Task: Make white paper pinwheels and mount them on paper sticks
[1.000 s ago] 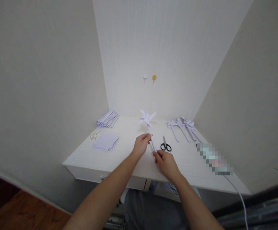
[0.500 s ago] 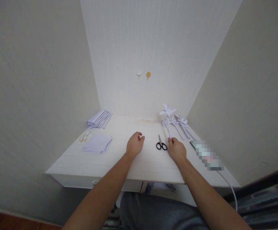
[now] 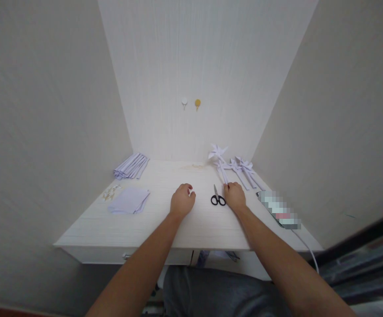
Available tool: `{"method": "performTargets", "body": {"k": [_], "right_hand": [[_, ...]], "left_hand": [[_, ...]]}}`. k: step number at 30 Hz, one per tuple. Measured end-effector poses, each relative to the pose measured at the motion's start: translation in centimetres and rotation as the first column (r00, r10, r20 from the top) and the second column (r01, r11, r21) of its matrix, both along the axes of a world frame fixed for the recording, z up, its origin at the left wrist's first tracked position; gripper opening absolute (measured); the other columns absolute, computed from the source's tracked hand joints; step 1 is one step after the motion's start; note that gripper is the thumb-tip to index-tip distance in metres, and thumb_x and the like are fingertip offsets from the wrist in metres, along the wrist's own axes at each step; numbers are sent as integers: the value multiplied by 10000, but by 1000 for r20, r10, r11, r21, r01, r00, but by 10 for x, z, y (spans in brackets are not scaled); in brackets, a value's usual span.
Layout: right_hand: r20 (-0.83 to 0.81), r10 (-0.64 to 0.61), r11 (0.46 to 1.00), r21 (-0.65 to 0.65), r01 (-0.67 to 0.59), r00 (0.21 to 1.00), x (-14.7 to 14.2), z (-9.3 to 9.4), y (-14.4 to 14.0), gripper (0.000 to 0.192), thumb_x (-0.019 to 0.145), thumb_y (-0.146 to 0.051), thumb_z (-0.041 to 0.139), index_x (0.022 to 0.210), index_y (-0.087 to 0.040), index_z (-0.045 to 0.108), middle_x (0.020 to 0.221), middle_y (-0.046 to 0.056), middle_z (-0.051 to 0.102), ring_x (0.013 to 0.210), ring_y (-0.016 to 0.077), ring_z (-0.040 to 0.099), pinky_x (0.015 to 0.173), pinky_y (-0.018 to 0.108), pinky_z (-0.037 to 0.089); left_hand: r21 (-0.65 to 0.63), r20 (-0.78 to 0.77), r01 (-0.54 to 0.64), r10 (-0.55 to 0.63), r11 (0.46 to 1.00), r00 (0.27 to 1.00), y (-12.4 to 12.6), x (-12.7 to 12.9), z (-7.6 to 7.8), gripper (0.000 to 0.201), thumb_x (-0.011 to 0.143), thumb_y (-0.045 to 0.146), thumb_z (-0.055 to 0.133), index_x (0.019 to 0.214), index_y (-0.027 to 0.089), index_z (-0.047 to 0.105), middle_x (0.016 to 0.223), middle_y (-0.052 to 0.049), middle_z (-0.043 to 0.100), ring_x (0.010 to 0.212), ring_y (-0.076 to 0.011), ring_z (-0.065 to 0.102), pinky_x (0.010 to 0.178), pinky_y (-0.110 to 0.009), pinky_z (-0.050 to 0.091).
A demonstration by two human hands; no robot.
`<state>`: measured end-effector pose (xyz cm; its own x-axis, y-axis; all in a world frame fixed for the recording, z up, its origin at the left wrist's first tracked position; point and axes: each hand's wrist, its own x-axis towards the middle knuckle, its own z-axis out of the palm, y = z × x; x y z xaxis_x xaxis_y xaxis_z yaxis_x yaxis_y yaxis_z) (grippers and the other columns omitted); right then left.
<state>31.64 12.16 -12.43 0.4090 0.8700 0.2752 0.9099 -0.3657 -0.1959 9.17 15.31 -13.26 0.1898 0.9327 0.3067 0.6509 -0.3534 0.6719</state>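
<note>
My right hand (image 3: pixel 235 197) grips the lower stick of a white paper pinwheel (image 3: pixel 218 152), whose folded blades stand up toward the back wall. Just left of that hand lies a pair of scissors (image 3: pixel 218 200) with black handles, blades pointing away from me. My left hand (image 3: pixel 182 201) rests over the middle of the white desk (image 3: pixel 112 231); its fingers curve with a gap to the thumb, and nothing shows in it. Several finished paper pinwheels (image 3: pixel 244 167) lie at the back right, partly overlapping the held one in view.
On the left sit a stack of white paper squares (image 3: pixel 128 202), a small heap of gold and white pieces (image 3: pixel 111 193) and a bundle of rolled paper sticks (image 3: pixel 131 166). A blurred-out phone (image 3: pixel 279 210) with a white cable lies right. Two hooks (image 3: pixel 197 103) hang on the wall.
My right hand has turned and lowered the pinwheel a little, and its head now leans left. The left hand keeps its place. The whole view has shifted slightly.
</note>
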Motion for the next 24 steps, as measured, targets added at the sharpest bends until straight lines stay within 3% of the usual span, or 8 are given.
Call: {"method": "performTargets", "body": {"k": [11, 19, 24], "right_hand": [[34, -6, 1000, 13, 6, 999, 6, -7, 8, 349, 1017, -359, 662, 1319, -184, 643, 1338, 114, 657, 1121, 255, 684, 942, 470, 596], [24, -136, 989, 64, 134, 990, 9, -8, 3, 350, 1017, -360, 661, 1321, -186, 642, 1346, 115, 653, 1131, 258, 680, 948, 475, 593], [-8, -68, 997, 36, 68, 998, 10, -9, 4, 350, 1017, -359, 662, 1318, -182, 642, 1333, 113, 659, 1115, 254, 686, 937, 468, 598]], "left_hand": [[30, -44, -9, 10, 1000, 999, 3, 2, -4, 146, 906, 192, 578, 1019, 203, 670, 1017, -64, 693, 958, -224, 660, 868, -333, 494], [27, -52, -10, 11, 1000, 999, 2, 1, -4, 146, 906, 187, 578, 1016, 199, 673, 1011, -63, 697, 950, -221, 663, 864, -330, 497], [26, -47, -20, 21, 999, 999, 2, 1, -3, 143, 904, 184, 579, 1009, 203, 674, 1003, -59, 694, 946, -218, 663, 864, -325, 498]]}}
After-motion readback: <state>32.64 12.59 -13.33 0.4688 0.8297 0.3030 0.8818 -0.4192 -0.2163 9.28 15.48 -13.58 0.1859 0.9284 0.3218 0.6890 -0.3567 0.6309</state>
